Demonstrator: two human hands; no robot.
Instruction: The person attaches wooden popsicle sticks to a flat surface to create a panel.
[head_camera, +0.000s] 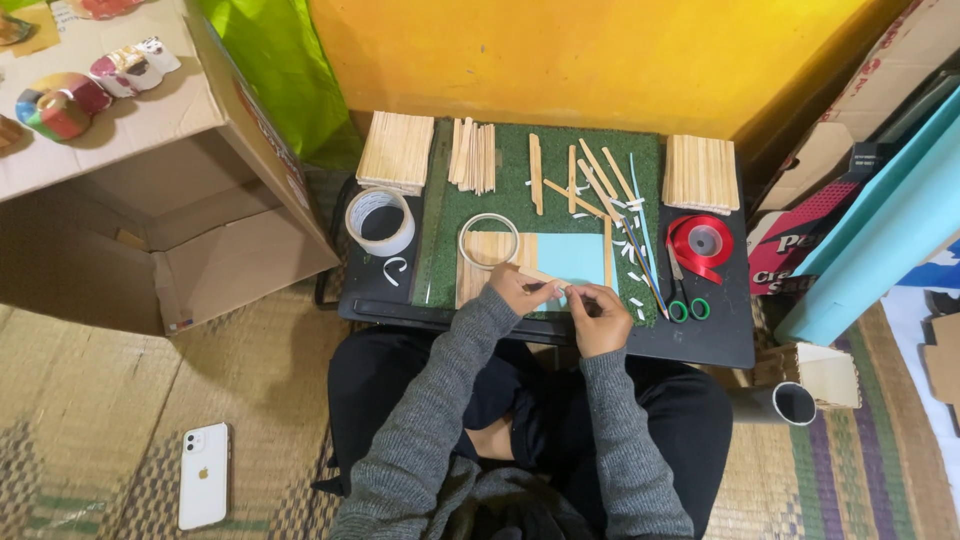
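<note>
Over the black tray (380, 300) of wooden sticks (472, 155), both hands (560, 295) together, perhaps pinching a small white strip (562, 287).

A small pale strip (556, 287) pinched just below frame centre, above a light blue square sheet (572, 256) lying flat beside joined wooden sticks (490, 262).

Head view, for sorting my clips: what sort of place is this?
Probably a home craft corner on the floor: a woven straw mat, a low black table, stacked pale wooden craft sticks.
</note>
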